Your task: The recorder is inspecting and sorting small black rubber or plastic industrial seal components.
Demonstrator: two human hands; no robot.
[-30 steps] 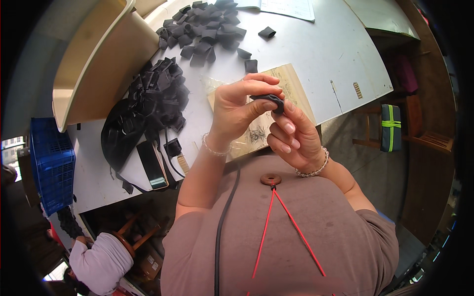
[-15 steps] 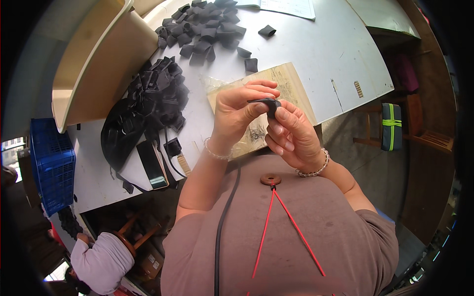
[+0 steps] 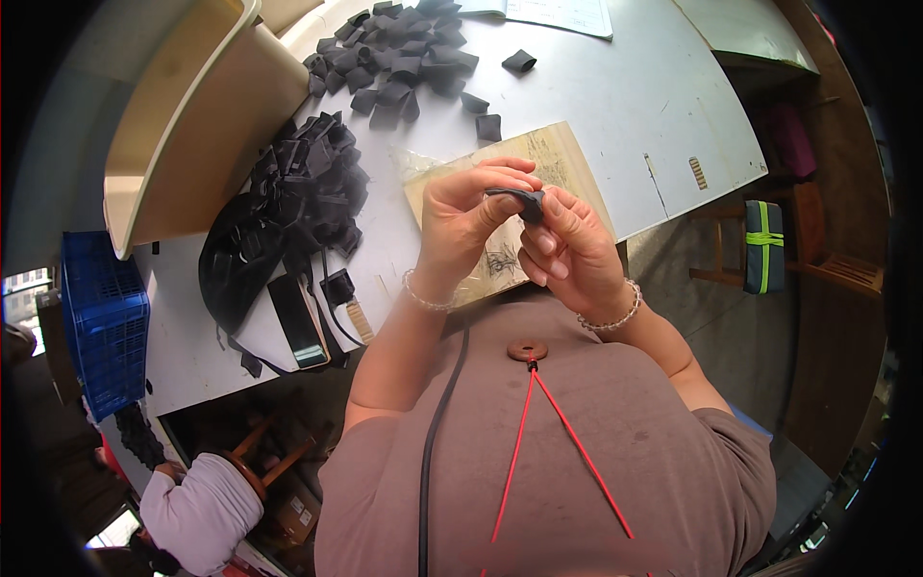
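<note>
Both hands pinch one small piece of black fabric [image 3: 524,202] above a worn wooden board. My left hand [image 3: 471,207] grips its left end between thumb and fingers. On the other end, my right hand [image 3: 572,240] closes thumb and fingertips, hiding part of the piece. To the left lies a heap of dark folded fabric pieces [image 3: 308,173], partly on a black bag [image 3: 226,260]. Farther back, similar black pieces [image 3: 394,53] are spread in a loose pile. The wooden board [image 3: 577,163] rests on the white table under my hands.
A dark phone [image 3: 296,322] lies near the table's front edge [image 3: 212,385]. Left of it are a beige panel [image 3: 183,144] and a blue crate [image 3: 104,317]. An open notebook [image 3: 567,14] lies at the back. A person in a pale top [image 3: 202,514] sits lower left.
The fabric piece has turned slightly between my fingers, and my right fingertips have shifted a little along it. The piles on the table look the same.
</note>
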